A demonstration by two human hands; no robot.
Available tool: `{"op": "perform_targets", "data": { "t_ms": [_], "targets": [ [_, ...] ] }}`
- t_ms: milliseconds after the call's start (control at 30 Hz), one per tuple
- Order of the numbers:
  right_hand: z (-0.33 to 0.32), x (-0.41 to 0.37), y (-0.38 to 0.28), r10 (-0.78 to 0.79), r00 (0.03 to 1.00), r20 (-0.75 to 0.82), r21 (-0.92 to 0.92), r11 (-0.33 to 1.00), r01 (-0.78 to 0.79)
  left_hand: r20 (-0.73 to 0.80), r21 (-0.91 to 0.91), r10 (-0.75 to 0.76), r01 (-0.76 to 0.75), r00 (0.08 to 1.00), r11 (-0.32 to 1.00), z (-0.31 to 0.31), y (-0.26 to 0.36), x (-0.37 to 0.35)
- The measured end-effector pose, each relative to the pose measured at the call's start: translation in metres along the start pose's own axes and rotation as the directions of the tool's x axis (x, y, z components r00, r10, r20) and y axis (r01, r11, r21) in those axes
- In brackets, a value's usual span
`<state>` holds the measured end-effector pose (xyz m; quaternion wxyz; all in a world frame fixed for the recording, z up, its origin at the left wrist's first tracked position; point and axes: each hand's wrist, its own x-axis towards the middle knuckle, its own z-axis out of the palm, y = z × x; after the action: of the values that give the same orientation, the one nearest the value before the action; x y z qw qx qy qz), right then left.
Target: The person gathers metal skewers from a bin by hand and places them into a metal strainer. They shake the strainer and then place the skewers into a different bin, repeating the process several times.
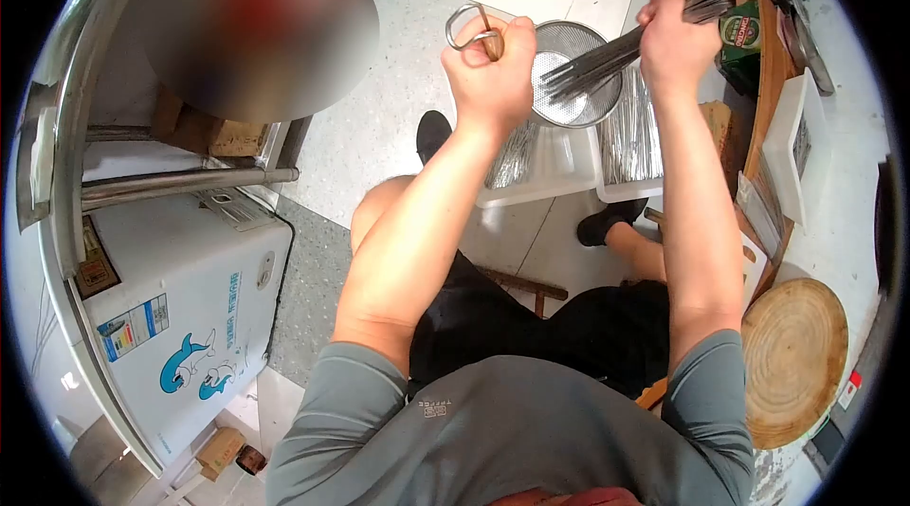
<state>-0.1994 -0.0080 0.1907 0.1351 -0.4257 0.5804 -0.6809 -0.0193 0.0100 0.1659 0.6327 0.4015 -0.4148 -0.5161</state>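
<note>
The strainer [580,37] sits between the two raised hands, its round mesh bowl held up in front of the person and its handle running off toward the left. The left hand [493,65] is closed in a fist round that handle, and the wire loop at the handle's end pokes out above the knuckles. It is the only hand touching the strainer.

The right hand [675,37] is clamped round a thick bundle of metal skewers [597,61]. The long axis of the bundle slants from upper right, where one end sticks out past the fist, down and leftward across the bowl. The far ends fan out a little over the mesh. Whether they rest on the mesh or hang just above it cannot be told from this view. The hands are apart at about the same height, with the bowl filling the gap between them, and the skewers come into the bowl from the right hand's side.

Directly below on the floor [379,127], beyond the person's knees, stand two white trays [626,191] holding more skewers lying flat. A white chest freezer [190,316] stands to the left, and a round wooden chopping board [791,359] lies low on the right
</note>
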Motion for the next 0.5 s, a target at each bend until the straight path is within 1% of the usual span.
{"op": "perform_targets", "data": {
  "t_ms": [33,67,167,200,333,367,433,467,500],
  "targets": [
    [0.002,-0.007,0.006,0.032,0.999,-0.012,-0.037,0.999,-0.032,-0.006,-0.012,-0.007,0.007,1.000,1.000,0.002,0.000,-0.002],
    [0.002,-0.012,0.017,0.045,0.999,-0.004,-0.045,0.998,-0.045,0.040,0.072,0.014,-0.017,0.999,0.997,0.000,-0.001,-0.003],
    [0.005,-0.026,0.035,0.008,1.000,-0.009,-0.189,0.982,-0.010,0.074,0.117,-0.038,0.029,0.997,0.993,0.000,0.006,-0.004],
    [0.006,-0.030,0.040,-0.017,0.999,0.036,-0.179,0.984,0.023,0.063,0.094,-0.046,0.040,0.997,0.995,0.000,0.004,-0.004],
    [0.005,-0.047,0.042,0.136,0.989,0.057,-0.174,0.977,-0.124,0.020,0.002,-0.100,0.100,0.995,0.995,0.004,-0.001,-0.007],
    [0.006,-0.051,0.043,0.154,0.986,0.061,-0.137,0.980,-0.144,0.007,-0.023,-0.119,0.119,0.993,0.993,0.005,0.000,-0.009],
    [0.005,-0.059,0.048,0.186,0.980,0.064,-0.063,0.981,-0.182,0.033,0.044,-0.120,0.119,0.992,0.992,0.001,-0.005,-0.012],
    [0.000,-0.061,0.048,0.230,0.969,0.096,-0.070,0.972,-0.224,0.048,0.077,-0.119,0.116,0.992,0.990,-0.001,-0.007,-0.011],
    [-0.001,-0.062,0.053,0.221,0.970,0.099,-0.036,0.975,-0.219,0.066,0.061,-0.106,0.102,0.992,0.993,-0.002,-0.008,-0.011]
  ]
}}
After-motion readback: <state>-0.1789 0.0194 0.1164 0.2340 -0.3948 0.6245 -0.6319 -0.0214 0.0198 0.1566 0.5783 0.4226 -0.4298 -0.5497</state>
